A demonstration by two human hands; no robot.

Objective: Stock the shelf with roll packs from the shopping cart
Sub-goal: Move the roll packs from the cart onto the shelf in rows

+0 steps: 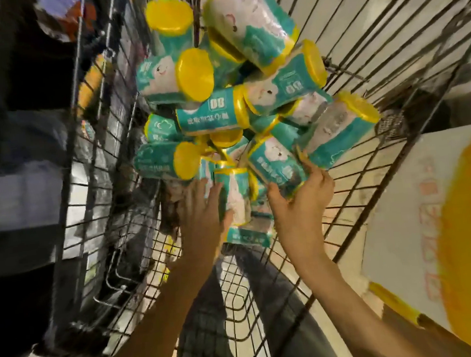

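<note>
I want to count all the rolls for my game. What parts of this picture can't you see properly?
- Roll packs: they lie piled on each other in the cart, so lower ones are hidden; no full count.
- Left hand: its fingertips vanish among the packs.
- Right hand: it grips one pack, which covers its thumb.
- Pack lettering: blurred, unreadable.
- Dark area left of the cart: too dim.
</note>
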